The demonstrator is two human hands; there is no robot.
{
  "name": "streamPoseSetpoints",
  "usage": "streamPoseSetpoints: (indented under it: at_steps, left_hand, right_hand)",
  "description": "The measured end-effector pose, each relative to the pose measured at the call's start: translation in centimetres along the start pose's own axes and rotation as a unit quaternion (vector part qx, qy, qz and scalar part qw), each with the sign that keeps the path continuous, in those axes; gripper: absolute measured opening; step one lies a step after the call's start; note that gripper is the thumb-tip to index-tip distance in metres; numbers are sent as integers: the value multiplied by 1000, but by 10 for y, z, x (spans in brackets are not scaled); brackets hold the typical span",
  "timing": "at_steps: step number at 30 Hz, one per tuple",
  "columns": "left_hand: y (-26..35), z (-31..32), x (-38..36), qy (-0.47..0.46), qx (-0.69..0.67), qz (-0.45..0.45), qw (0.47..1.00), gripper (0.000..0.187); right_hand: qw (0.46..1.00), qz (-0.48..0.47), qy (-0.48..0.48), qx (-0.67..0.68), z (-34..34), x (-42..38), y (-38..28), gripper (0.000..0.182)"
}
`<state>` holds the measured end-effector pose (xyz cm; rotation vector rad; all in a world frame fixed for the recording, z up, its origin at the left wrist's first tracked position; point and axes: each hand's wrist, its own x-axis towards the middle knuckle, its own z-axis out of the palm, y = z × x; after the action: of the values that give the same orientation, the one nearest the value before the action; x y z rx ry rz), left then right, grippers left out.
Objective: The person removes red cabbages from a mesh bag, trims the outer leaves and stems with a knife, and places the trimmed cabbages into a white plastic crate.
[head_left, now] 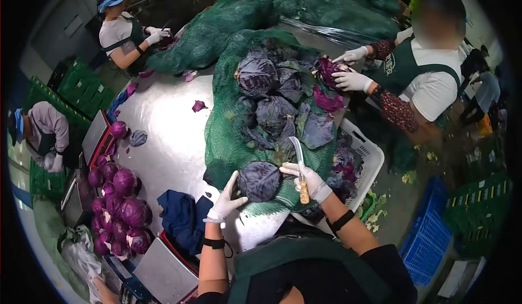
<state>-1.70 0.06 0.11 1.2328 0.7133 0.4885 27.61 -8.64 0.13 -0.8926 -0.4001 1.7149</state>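
Observation:
A round red cabbage (pixel 259 181) with dark, dusty-looking outer leaves is right in front of me, on the near end of a green mesh sack (pixel 220 146). My left hand (pixel 226 202), in a white glove, cups the cabbage's left side with thumb and fingers. In my gloved right hand (pixel 311 180) is a knife (pixel 304 190) with a wooden handle, its curved blade pointing up and away. The fingertips of that hand reach the cabbage's right edge. More untrimmed red cabbages (pixel 274 114) lie on the mesh just beyond.
Trimmed purple cabbages (pixel 125 210) are piled at left, beside dark blue cloth (pixel 182 220) and a scale (pixel 163 271). A white basket (pixel 375 160) of leaves stands right. One co-worker (pixel 435 76) handles a cabbage (pixel 328 73) across from me; others work farther off.

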Motion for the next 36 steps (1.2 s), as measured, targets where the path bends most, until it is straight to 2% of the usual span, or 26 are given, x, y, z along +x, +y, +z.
streamPoseSetpoints:
  at_steps: [1, 2, 4, 5, 6, 7, 8, 9, 12, 13, 16, 17, 18, 19, 20, 21, 24, 25, 27, 30, 31, 32, 33, 34, 36]
  left_hand:
    - [8, 6, 2, -15, -35, -34, 999, 101]
    - [-1, 5, 6, -17, -33, -32, 999, 101]
    - [-25, -1, 16, -31, -79, 37, 996, 103]
    - [-14, 10, 14, -17, -110, 35, 993, 97]
    - [-7, 15, 11, -19, -106, 34, 994, 97]
    - [-2, 18, 9, 14, 102, 93, 990, 93]
    - [6, 24, 7, 47, 305, 149, 939, 89]
    - [32, 47, -6, 64, 275, 121, 952, 82]
    - [47, 79, -29, 80, 450, 200, 867, 74]
    - [47, 89, -32, 65, 498, 217, 837, 68]
    - [18, 106, -33, 63, 533, 186, 823, 62]
    - [19, 113, -36, 61, 543, 175, 819, 61]
    - [16, 114, -32, 58, 535, 177, 824, 61]
    - [12, 113, -31, 69, 514, 185, 835, 61]
    - [9, 114, -29, 82, 492, 193, 845, 62]
    - [9, 117, -29, 86, 517, 177, 833, 66]
    - [24, 129, -21, 84, 577, 125, 803, 76]
    - [30, 134, -17, 81, 575, 128, 804, 76]
    - [42, 143, -6, 99, 602, 73, 789, 84]
    - [33, 146, 17, 142, 620, 86, 767, 87]
    - [37, 145, 22, 137, 604, 73, 782, 85]
    - [30, 143, 29, 137, 625, 49, 767, 82]
    - [34, 142, 32, 135, 614, 38, 777, 82]
    - [38, 143, 35, 133, 603, 28, 786, 82]
    - [36, 144, 36, 136, 623, 39, 769, 85]
  right_hand:
    - [1000, 13, -1, -8, -5, 0, 1, 70]
    - [1000, 10, -1, -8, -8, 1, 4, 70]
    - [998, 32, 51, 10, -6, 5, 13, 72]
    - [998, 48, 42, -27, -14, 14, 26, 82]
    - [996, 62, 61, -7, -8, 17, 32, 75]
    - [997, 39, 64, -26, -6, 15, 34, 71]
    - [997, 15, 67, -45, -1, 12, 33, 67]
    - [999, 6, 44, -32, 8, -3, 24, 61]
    - [987, 4, 29, -159, 16, -34, 4, 51]
    - [979, -24, 30, -202, 23, -40, 3, 50]
    - [970, -24, 47, -237, -6, -34, 30, 52]
    - [945, -83, 34, -315, -3, -35, 24, 56]
    - [943, -79, 42, -320, -2, -40, 16, 56]
    - [986, -99, -18, -131, 3, -46, 2, 59]
    - [988, -117, -75, 61, 9, -53, -11, 64]
    - [986, -133, -68, 75, 18, -59, -19, 71]
    - [966, -124, -168, 151, 24, -68, -29, 74]
    - [961, -119, -180, 172, 25, -68, -30, 76]
    - [956, -117, -188, 194, 28, -71, -32, 78]
    - [952, -108, -201, 202, 41, -72, -41, 78]
    - [988, -134, -67, -32, 43, -71, -38, 76]
    - [951, -148, 71, -263, 46, -71, -34, 76]
    - [876, -172, 113, -436, 53, -69, -27, 77]
    - [731, -310, 125, -595, 26, -53, 6, 75]
    - [682, -186, 215, -674, 52, -59, 4, 69]
